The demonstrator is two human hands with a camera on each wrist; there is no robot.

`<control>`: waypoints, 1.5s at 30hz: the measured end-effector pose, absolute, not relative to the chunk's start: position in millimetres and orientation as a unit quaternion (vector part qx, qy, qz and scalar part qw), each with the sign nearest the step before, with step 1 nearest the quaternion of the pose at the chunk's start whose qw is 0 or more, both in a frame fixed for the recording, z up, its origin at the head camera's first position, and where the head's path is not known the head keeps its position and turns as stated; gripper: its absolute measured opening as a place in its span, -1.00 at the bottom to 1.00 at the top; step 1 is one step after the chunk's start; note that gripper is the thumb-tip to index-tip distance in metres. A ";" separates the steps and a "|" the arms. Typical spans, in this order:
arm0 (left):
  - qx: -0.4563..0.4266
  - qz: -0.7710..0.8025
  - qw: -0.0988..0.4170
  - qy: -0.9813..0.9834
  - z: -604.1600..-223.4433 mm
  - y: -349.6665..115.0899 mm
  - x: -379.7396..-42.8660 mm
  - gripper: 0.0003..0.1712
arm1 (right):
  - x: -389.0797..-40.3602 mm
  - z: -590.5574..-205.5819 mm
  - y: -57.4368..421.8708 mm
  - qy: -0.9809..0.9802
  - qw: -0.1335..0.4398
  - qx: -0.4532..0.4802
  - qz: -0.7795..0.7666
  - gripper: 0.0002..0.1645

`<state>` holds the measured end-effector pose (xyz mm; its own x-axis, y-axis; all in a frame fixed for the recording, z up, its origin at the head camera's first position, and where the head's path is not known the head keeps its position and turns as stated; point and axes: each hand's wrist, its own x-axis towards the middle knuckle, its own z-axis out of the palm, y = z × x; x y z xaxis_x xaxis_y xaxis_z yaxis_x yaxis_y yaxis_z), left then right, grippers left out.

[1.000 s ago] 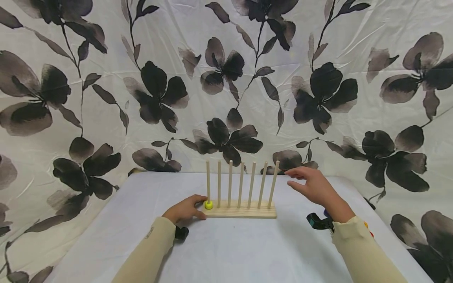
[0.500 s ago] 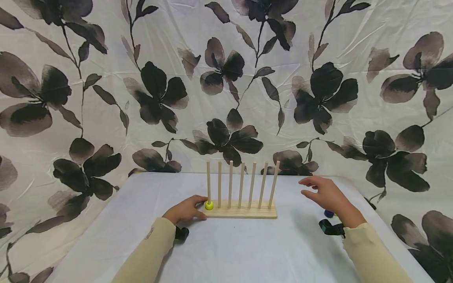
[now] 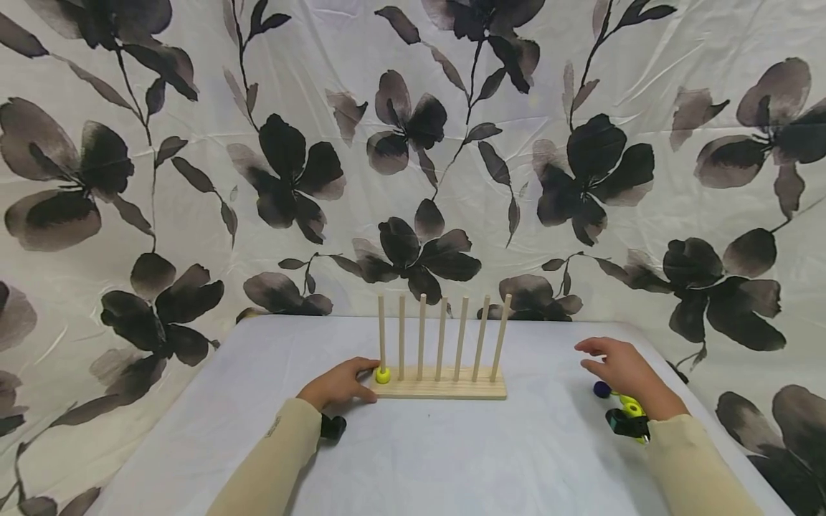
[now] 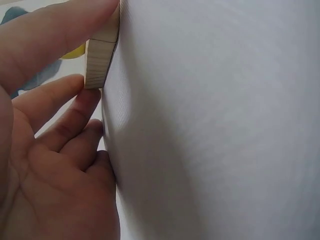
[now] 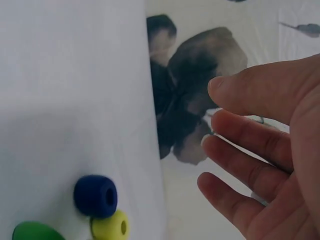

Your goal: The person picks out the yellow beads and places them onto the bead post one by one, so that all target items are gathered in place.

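A wooden peg rack with several upright pegs stands on the table. One yellow bead sits low on its leftmost peg. My left hand holds the rack's left end between thumb and fingers; the left wrist view has the wooden end close up. Over the table's right side hovers my right hand, holding nothing, fingers apart and slightly bent. Below it lie a dark blue bead and a yellow bead. A green bead is cut off by the right wrist view's lower edge.
A white cloth covers the table. Behind it hangs a flower-printed curtain. Each wrist carries a black camera, and the right one partly hides the yellow beads in the head view.
My right hand has moved right and down, away from the rack toward the loose beads, uncovering blue and yellow ones. The left hand and the rack have stayed in place.
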<state>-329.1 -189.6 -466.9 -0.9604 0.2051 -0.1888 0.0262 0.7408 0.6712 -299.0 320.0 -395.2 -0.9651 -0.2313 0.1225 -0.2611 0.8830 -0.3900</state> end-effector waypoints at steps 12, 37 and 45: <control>0.065 0.356 0.128 0.923 -470.0 -189.0 -332.6 -0.07 | -301.0 -410.6 341.6 -0.975 0.001 0.095 0.200 -0.60; 0.067 0.371 0.126 0.918 -472.9 -191.1 -335.2 -0.08 | -306.2 -435.7 363.3 -0.975 -0.060 0.015 0.215 -0.53; 0.069 0.371 0.127 0.917 -472.7 -190.7 -334.2 -0.08 | -310.1 -439.2 364.2 -0.977 -0.069 0.014 0.200 -0.52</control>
